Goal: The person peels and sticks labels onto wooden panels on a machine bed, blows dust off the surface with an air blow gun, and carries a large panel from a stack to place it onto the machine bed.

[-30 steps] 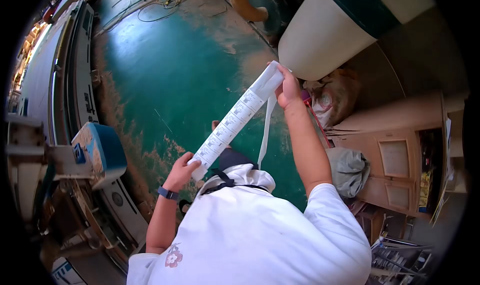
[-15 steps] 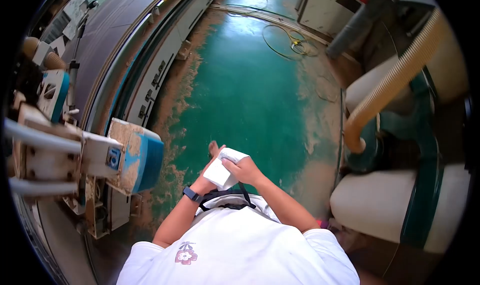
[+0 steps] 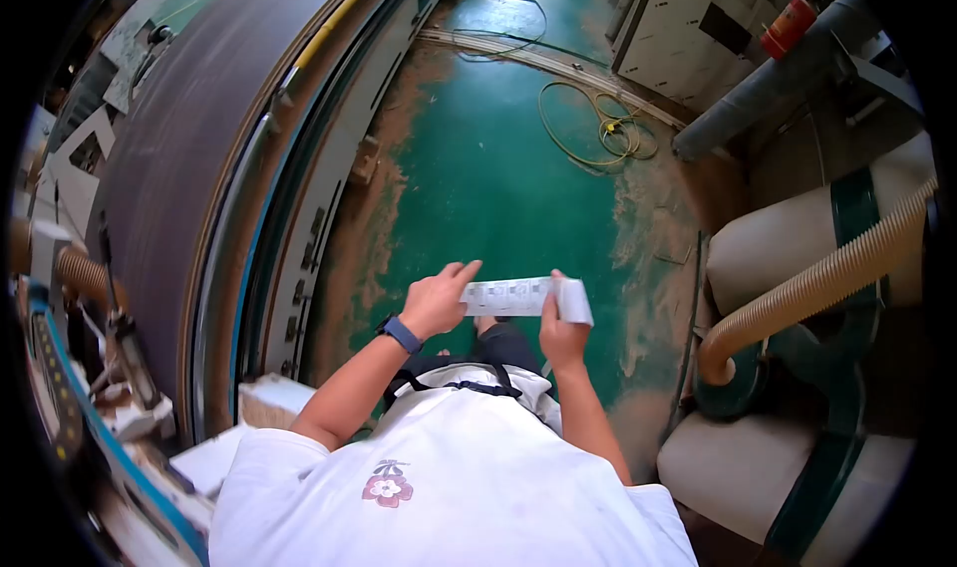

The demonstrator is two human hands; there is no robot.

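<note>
A white strip of printed labels (image 3: pixel 508 296) is stretched level between my hands in front of my body. My left hand (image 3: pixel 434 302), with a dark watch on the wrist, grips its left end, fingers pointing toward the right. At the other end my right hand (image 3: pixel 564 334) is wrapped around the folded or rolled part of the labels (image 3: pixel 575 302), thumb side up. Small dark print runs along the strip, too small to read. My legs and feet show partly below it.
On the left stands a long machine with a dark bed (image 3: pixel 189 139) and a yellow rail. Sawdust lies along the green floor (image 3: pixel 498 188). A coiled yellow cable (image 3: pixel 616 134) rests ahead. To the right are a ribbed hose (image 3: pixel 817 293), large pale bags (image 3: pixel 758 467) and a fire extinguisher (image 3: pixel 790 27).
My hands have moved apart, and the white bundle is now drawn out into a strip with its print showing. The view has shifted forward past the blue-and-white machine head on the left.
</note>
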